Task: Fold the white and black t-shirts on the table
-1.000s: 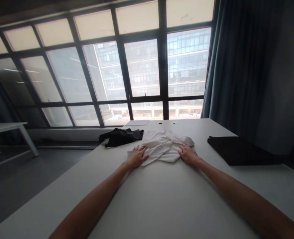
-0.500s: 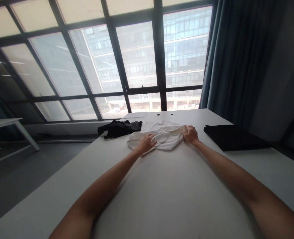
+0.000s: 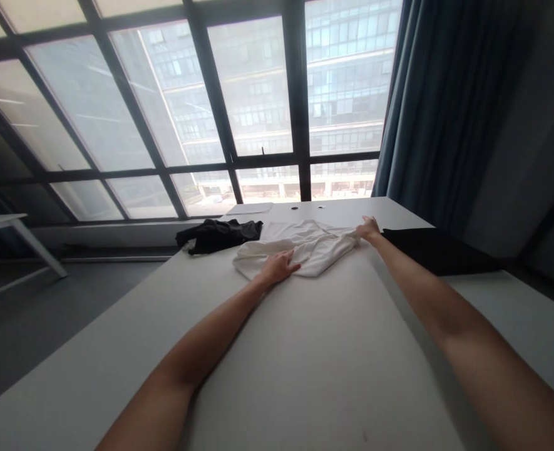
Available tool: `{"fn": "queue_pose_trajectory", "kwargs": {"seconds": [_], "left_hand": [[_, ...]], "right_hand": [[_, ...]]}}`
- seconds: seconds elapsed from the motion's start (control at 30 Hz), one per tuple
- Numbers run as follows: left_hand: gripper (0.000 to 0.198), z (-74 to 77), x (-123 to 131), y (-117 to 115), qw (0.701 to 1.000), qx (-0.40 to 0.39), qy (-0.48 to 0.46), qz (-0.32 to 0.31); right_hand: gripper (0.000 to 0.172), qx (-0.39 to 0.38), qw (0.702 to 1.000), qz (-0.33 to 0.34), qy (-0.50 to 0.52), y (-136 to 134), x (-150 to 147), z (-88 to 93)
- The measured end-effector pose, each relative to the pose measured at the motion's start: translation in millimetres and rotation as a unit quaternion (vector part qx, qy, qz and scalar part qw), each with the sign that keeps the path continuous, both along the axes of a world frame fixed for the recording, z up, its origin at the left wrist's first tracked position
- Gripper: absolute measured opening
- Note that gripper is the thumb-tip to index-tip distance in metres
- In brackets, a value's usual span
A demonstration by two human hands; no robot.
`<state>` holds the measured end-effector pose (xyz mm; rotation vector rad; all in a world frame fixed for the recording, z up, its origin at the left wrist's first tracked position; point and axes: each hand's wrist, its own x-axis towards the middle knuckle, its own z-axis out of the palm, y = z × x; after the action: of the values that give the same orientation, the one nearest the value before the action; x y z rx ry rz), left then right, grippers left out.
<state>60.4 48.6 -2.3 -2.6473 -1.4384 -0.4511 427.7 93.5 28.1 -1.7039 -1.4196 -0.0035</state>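
A rumpled white garment (image 3: pixel 321 254) lies spread on the white table (image 3: pixel 314 351); its exact kind I cannot make out. My left hand (image 3: pixel 279 267) rests on its near left part, palm down with the fingers stretched out. At the garment's right side, my right hand (image 3: pixel 368 228) grips a corner of the cloth, which is drawn out to the right and slightly raised. The cloth under my left palm is hidden.
A crumpled black garment (image 3: pixel 220 235) lies left of the white one, at the table's left edge. Folded black cloth (image 3: pixel 439 250) sits on the right. A flat white sheet (image 3: pixel 251 208) lies at the far end, before the window (image 3: pixel 253 94). A blue curtain (image 3: pixel 427 125) hangs right.
My right hand has moved right and a little away from me, pulling the garment's corner outward. My left hand stays on the cloth. The camera view has tilted slightly down.
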Motion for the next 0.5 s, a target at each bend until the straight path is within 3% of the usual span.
{"fn": "queue_pose_trajectory", "kwargs": {"seconds": [0.23, 0.4, 0.5], "left_hand": [[0.023, 0.6, 17, -5, 0.999, 0.044, 0.02, -0.001], [0.024, 11.5, 10, -12, 0.998, 0.066, -0.006, 0.009], [0.027, 22.3, -1, -18, 0.993, 0.087, -0.075, 0.008]], "right_hand": [[0.027, -0.085, 0.988, 0.046, -0.119, -24, -52, -33.7], [0.028, -0.108, 0.978, 0.058, -0.168, -34, -65, -41.2], [0.038, -0.102, 0.977, 0.065, -0.177, -40, -61, -41.5]]}}
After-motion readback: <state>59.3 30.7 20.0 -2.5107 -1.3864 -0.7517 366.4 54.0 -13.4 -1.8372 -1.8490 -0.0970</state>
